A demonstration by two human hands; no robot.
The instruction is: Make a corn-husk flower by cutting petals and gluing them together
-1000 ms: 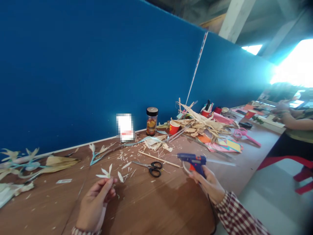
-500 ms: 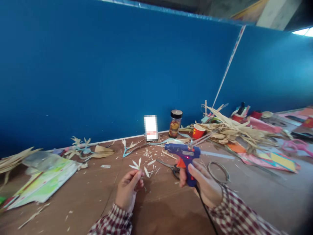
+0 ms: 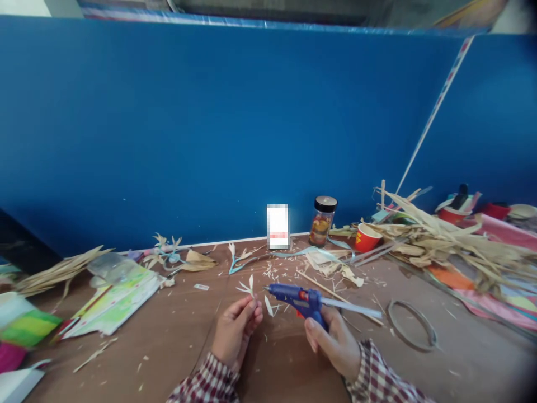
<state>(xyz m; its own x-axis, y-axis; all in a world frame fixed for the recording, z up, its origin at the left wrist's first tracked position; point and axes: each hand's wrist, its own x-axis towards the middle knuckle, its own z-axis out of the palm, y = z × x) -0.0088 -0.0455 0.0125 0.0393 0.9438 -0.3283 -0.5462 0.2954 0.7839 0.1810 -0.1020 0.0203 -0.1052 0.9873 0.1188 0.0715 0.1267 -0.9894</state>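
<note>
Between thumb and fingertips, my left hand (image 3: 238,329) pinches a small flower of pale husk petals (image 3: 248,288), its petals pointing up. My right hand (image 3: 333,341) is wrapped round the handle of a blue glue gun (image 3: 296,295). The gun's nozzle points left, close to the petals; I cannot tell whether it touches them. A clear glue stick (image 3: 356,308) juts out of its back end. A loose pale petal (image 3: 268,306) lies on the brown table (image 3: 180,336) between my hands, among scattered husk scraps.
Behind stand a lidded jar (image 3: 322,221), a red paper cup (image 3: 367,237) and a pixelated white object (image 3: 278,226) by the blue partition (image 3: 210,123). Dry husks (image 3: 444,235) pile up at right, near a coiled ring (image 3: 411,326). A painted sheet (image 3: 121,302) lies left.
The glue gun has moved in towards the husk flower and turned, its nozzle now near the petals. My left hand keeps its pinch. The view has shifted left, and the scissors no longer show.
</note>
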